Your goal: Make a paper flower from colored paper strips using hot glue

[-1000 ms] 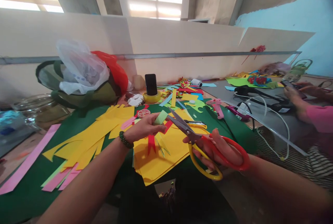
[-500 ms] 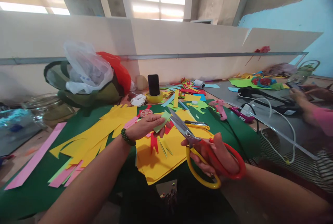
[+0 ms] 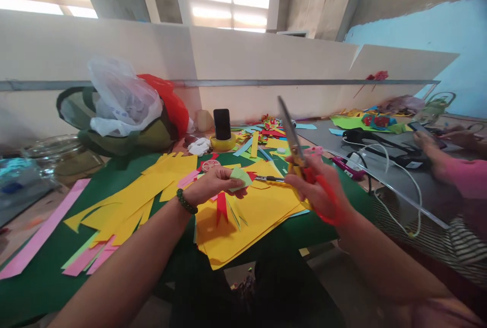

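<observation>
My left hand (image 3: 213, 186) pinches a small light green piece of paper (image 3: 239, 178) over the yellow paper sheets (image 3: 243, 216). A green bead bracelet sits on that wrist. My right hand (image 3: 315, 186) grips red and yellow scissors (image 3: 294, 145), with the closed blades pointing up and away from the green piece. A red ribbon-shaped cutout (image 3: 221, 206) and thin green slivers lie on the yellow sheets just below my left hand.
Green paper (image 3: 45, 277) covers the table, with pink strips (image 3: 38, 241) at left. A plastic bag (image 3: 122, 99) on a dark bag, a phone (image 3: 221, 124) on a tape roll, and a pink glue gun lie behind. Another person's hands (image 3: 437, 145) hold a phone at right, near cables.
My right hand swung the scissors up and left, so the blades now point upward instead of at the green piece. My left hand kept hold of the green paper.
</observation>
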A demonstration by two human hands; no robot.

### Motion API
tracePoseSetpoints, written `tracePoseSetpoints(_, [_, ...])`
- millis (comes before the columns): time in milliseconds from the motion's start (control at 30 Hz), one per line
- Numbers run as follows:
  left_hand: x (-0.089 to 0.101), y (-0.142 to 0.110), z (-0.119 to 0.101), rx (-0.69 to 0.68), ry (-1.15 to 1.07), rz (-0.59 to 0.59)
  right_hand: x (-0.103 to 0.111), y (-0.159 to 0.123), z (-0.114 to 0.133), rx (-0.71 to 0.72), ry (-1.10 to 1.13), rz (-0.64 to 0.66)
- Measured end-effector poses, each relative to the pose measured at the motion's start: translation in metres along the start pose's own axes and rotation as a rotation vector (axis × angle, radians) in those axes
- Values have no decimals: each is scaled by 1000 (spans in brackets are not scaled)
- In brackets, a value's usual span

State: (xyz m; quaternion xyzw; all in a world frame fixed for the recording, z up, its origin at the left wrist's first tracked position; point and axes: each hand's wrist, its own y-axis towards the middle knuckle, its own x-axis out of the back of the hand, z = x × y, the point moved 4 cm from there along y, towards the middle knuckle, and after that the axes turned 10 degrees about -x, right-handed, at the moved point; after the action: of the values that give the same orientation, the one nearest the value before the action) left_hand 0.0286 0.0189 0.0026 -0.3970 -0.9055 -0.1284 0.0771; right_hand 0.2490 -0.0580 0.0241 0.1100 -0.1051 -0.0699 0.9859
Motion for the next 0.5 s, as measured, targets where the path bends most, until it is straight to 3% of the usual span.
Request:
tracePoseSetpoints(133, [-3, 2, 2, -9, 44, -35, -43, 13, 2, 110, -203, 149])
tracePoseSetpoints(200, [2, 2, 3, -22, 52, -86, -48, 20, 5, 167, -338, 122])
tracePoseSetpoints(333, [24, 2, 6, -26, 26, -312, -21, 44, 6, 99, -781, -77])
tracePoseSetpoints(400, [32, 2, 9, -27, -7, -400, -4, 59, -3, -9, -1019, -45])
tracePoseSetpoints(500, [36, 3, 14, -9, -22, -435, 18, 74, -20, -129, -1237, -33])
